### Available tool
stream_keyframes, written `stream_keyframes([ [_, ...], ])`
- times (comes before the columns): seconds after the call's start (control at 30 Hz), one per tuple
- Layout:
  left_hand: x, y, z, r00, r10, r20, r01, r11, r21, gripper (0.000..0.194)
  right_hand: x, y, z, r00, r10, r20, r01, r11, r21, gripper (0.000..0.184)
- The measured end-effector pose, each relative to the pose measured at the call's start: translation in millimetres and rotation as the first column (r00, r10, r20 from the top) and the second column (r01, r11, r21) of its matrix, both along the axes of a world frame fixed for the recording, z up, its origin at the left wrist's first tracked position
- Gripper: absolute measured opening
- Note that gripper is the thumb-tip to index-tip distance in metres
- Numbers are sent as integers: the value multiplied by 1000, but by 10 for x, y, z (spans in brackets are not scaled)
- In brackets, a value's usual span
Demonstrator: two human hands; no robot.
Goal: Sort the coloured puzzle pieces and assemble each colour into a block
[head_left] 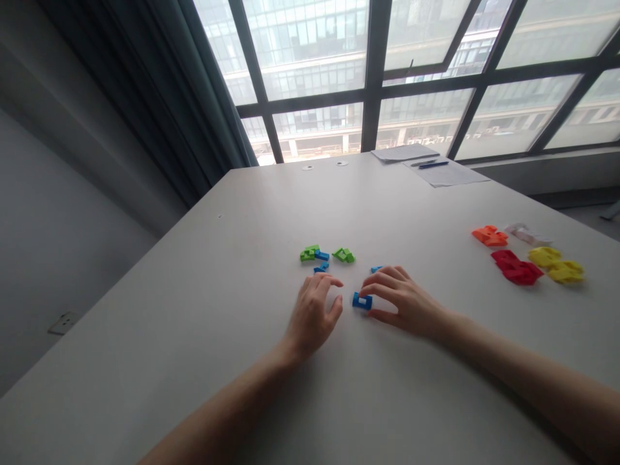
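Observation:
A small blue notched block (361,301) is on the white table between my hands. My right hand (398,298) has its index fingertip and thumb at the block's edges, gripping it. To its left, my left hand (314,313) is held with thumb and fingers apart and nothing between them. Just beyond the left fingers lies a small blue piece (321,267). Another blue piece (376,268) is partly hidden behind my right fingers. Farther back are a cluster of green pieces (310,253) with a blue piece (322,256) against it, and a second green piece group (343,255).
On the right of the table (232,271) lie orange pieces (490,236), red pieces (517,268), yellow pieces (557,265) and a clear-white bundle (527,234). Papers (404,152) and pens (433,165) lie at the far edge by the window. A dark curtain (194,84) hangs at left.

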State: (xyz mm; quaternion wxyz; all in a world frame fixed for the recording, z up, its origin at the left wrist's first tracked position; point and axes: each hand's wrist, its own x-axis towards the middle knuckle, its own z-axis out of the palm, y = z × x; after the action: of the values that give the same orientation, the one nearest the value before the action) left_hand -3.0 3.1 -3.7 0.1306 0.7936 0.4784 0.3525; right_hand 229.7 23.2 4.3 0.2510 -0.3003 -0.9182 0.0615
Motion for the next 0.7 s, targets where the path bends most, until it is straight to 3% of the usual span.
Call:
stream_keyframes([
  [0.13, 1, 1, -5, 1000, 14, 6, -14, 1000, 4, 23, 14, -9, 10, 999, 47, 4, -47, 999, -16, 12],
  [0.33, -3, 3, -21, 1000, 10, 18, -9, 1000, -11, 22, 277, 124, 37, 997, 72, -15, -73, 997, -27, 5],
  [0.53, -11, 11, -29, 1000, 2, 25, -1, 1000, -27, 22, 428, 261, 8, 999, -17, -47, 17, 1000, 5, 12],
  [0.7, -12, 5, -20, 1000, 2, 27, -1, 1000, -28, 22, 472, 299, -15, 996, -58, -71, 54, 997, -48, 13],
])
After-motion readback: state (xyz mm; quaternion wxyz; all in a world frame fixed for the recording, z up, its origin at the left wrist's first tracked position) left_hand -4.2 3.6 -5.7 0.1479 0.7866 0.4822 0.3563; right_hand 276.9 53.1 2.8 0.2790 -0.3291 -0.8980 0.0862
